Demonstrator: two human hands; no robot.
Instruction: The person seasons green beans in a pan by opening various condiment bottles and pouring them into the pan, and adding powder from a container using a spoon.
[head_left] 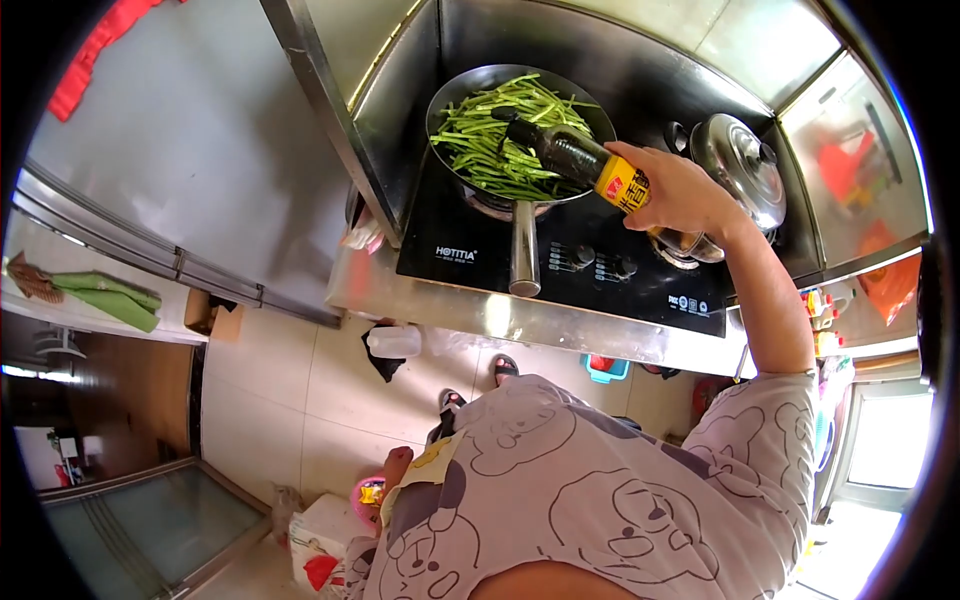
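Observation:
My right hand [683, 188] is wrapped round a dark sauce bottle [572, 152] with a yellow label. The bottle lies tipped to the left, its black neck end over the frying pan [433, 103]. Long cut green beans or similar green stalks [500, 137] fill the pan. I cannot make out any liquid leaving the bottle. The pan sits on the left burner, its metal handle [525, 250] pointing toward me. Low beside my body hangs my left hand [397, 462], near a yellow patch of cloth; its fingers are too small to read.
A lidded steel pot [742, 165] stands on the right burner of the black gas stove [450, 235]. Metal walls enclose the stove at the back and sides. On the floor below are a white plastic container [394, 342] and a blue basket [604, 372].

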